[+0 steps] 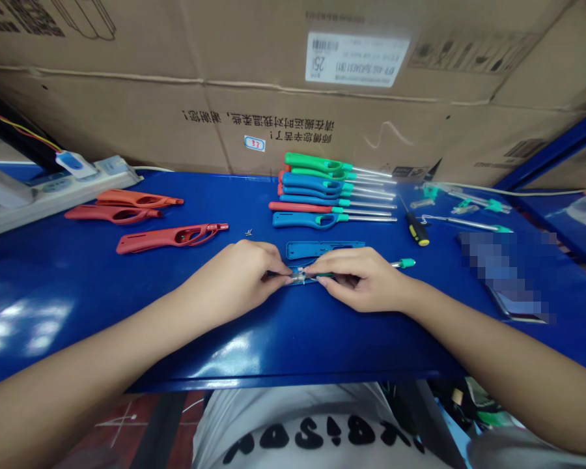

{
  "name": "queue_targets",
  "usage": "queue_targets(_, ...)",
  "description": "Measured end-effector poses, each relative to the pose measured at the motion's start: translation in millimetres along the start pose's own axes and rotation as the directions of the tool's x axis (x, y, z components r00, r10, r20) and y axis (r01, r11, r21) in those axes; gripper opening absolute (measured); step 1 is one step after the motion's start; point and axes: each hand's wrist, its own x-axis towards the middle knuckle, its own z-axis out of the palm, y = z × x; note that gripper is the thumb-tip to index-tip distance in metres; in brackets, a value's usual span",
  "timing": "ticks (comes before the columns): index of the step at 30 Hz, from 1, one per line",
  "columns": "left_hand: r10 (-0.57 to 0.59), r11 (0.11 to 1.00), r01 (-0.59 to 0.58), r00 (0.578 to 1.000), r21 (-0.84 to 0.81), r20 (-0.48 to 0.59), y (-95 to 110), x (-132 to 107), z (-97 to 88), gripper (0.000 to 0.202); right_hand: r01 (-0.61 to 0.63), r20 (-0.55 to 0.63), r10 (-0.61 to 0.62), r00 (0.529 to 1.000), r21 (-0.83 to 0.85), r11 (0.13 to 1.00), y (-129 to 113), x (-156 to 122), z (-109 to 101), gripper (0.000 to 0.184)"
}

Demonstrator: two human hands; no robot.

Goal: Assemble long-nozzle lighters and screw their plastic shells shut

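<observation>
- L hand (241, 270) & R hand (366, 281) met nr the middle of the blue table (268, 335), on a blue handle piece (297, 268) w/ a clear/metallic insert.
- L fingers: pinched almost tog. on the piece's L end.
- R fingers: curled in, nearly closed on the same piece; R hand hid most of it. A green tip (407, 263) stuck out past R hand.
- Just beyond the hands: loose blue half-shell (322, 249), then a pile of lighters (312, 189), green/blue/red, tubes pointing R.
- L side: three red/orange handles (173, 238), few tiny screws (249, 232), power strip (58, 190) w/ a white plug (75, 164).
- R side: blk/yellow screwdriver (417, 229), clear parts w/ green bits (493, 204), dark flat slab (502, 280), blurred over.
- Big cardboard box (254, 58) walled off the back. Print upside down: "请在搬运时对我温柔些,谢谢您!" & "师傅您辛苦了!"
- Blue-edged sticker (254, 143) read "33" in red; white label (356, 60) had a barcode & "25", rest too fuzzy.
- White shirt (283, 410) had blk letters, upside down & creased, couldn't read in full.
</observation>
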Motion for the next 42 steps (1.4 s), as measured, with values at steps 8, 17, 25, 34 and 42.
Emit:
queue_targets(8, 0.015, 0.999, -0.014, 1.000, 0.032, -0.023, -0.6, -1.4, 3.2, 0.017, -0.136, 0.116, 0.143, 0.983, -0.060, 0.989, 0.3, 2.4, -13.6, 0.005)
queue_targets(17, 0.136, 0.986, -0.125, 0.986, 0.115, -0.094, 9.4, -2.9, 6.7, 0.015, -0.160, 0.134, 0.171, 0.976, -0.089, 0.983, -0.3, 2.4, -15.9, 0.002)
queue_targets(25, 0.244, 0.966, -0.239, 0.969, 0.098, -0.045, 9.4, -2.3, 21.0, 0.026, -0.183, 0.155, 0.188, 0.970, -0.047, 0.982, 0.6, 0.9, -19.0, 0.002)
queue_targets(34, 0.265, 0.960, -0.258, 0.963, 0.106, -0.053, 6.4, -2.4, 24.5, 0.031, -0.238, 0.153, 0.240, 0.959, -0.030, 0.971, 4.7, 2.9, -18.8, 0.004)
queue_targets(42, 0.257, 0.965, -0.254, 0.966, 0.062, -0.042, 5.5, -1.7, 25.6, 0.032, -0.285, 0.221, 0.290, 0.931, -0.056, 0.957, 0.9, 2.1, -30.4, 0.013)
